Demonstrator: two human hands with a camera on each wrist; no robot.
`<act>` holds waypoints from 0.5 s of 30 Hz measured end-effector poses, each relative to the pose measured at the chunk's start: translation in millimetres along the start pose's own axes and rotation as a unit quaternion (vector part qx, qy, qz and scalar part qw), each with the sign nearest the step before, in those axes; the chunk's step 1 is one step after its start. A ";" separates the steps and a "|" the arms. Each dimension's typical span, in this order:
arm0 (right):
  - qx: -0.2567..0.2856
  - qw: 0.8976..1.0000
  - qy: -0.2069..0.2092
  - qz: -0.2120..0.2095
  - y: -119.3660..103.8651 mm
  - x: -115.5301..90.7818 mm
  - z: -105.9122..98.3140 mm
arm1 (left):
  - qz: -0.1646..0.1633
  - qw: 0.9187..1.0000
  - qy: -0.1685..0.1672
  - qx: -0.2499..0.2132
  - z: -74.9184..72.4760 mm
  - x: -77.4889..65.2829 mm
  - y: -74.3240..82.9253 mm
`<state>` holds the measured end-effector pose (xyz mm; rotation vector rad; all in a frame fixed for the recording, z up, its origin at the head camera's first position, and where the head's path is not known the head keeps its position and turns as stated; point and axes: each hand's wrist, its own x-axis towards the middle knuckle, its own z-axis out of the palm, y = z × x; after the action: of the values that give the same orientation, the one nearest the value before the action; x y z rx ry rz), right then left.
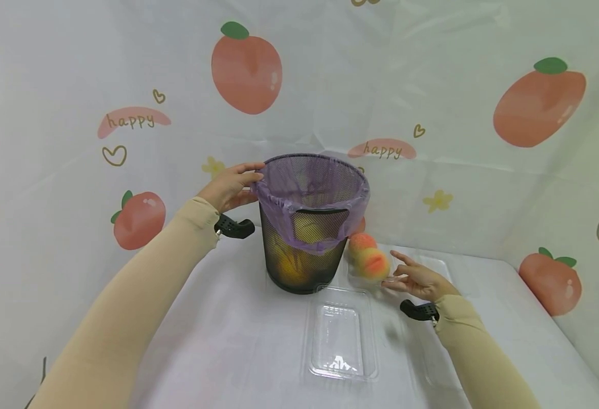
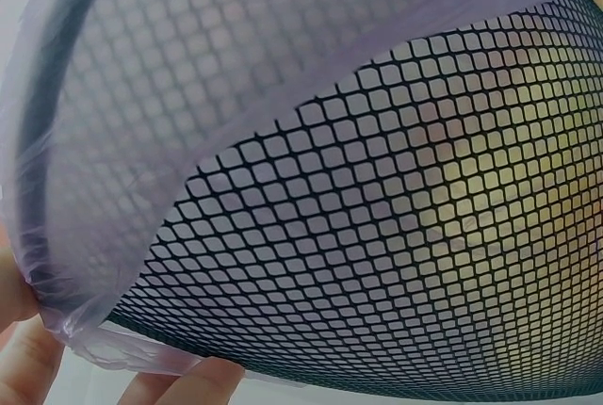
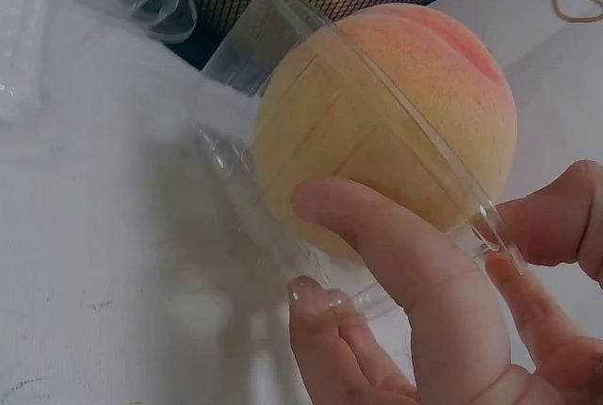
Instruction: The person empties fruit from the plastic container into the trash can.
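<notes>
A black mesh wastebasket stands upright, with a purple plastic liner folded over its rim. At the rim's left side, my left hand grips basket and liner; in the left wrist view some fingertips touch the mesh edge. Yellow and orange round things show through the mesh, their kind unclear. Right of the basket, my right hand pinches the edge of a clear plastic box. That box holds two peaches; the right wrist view shows one peach, with the box tilted.
Another clear plastic box lies on the white-covered table in front of the basket. More clear plastic lies to the right, partly behind my right hand. A white cloth backdrop with printed fruit hangs close behind the basket.
</notes>
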<state>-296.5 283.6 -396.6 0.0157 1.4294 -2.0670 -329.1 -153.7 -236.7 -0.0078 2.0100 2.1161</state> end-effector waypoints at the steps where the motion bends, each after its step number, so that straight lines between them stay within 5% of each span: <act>1: 0.000 1.000 0.000 -0.003 -0.2 -1.5 -0.3 | 0.001 1.000 0.000 0.000 -0.1 0.2 -0.2; 15: 0.132 0.990 -0.035 -0.029 -15.1 -34.4 1.4 | 0.000 1.000 -0.004 0.002 -0.6 -0.2 -0.1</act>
<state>-275.6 302.2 -371.5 0.0105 1.1176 -2.2685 -328.9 -154.3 -236.8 0.0013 2.0108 2.1092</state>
